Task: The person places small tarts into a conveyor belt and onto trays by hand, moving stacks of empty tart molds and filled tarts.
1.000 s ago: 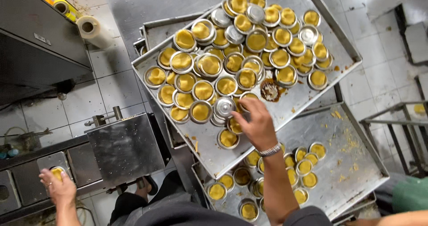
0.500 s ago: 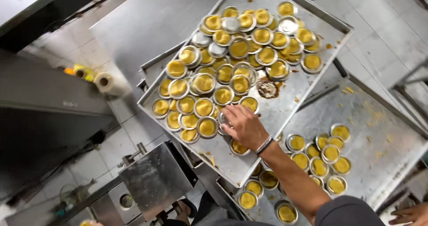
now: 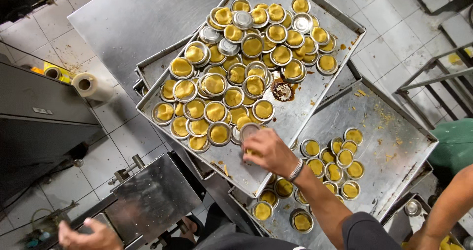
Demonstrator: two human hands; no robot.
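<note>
A large steel tray (image 3: 295, 117) carries several round metal tart moulds lined with yellow dough (image 3: 215, 112), plus a few empty moulds (image 3: 243, 19). My right hand (image 3: 268, 151), with a beaded bracelet on the wrist, rests on the near edge of the pile, its fingers closed round a mould (image 3: 249, 130). My left hand (image 3: 88, 236) is at the bottom left, beside a steel press machine (image 3: 152, 196). Its fingers are curled, and what they hold is hidden.
A second steel tray (image 3: 389, 131) lower right holds several more filled moulds (image 3: 335, 163) and dough crumbs. Another person's arm (image 3: 446, 213) reaches in at the bottom right. A roll of film (image 3: 91, 86) sits at the left above a tiled floor. A metal rack frame (image 3: 433, 77) stands at the right.
The view has swung and the trays now fill more of it. My right hand has slid down to the near edge of the pile. My left hand has come back into view by the press.
</note>
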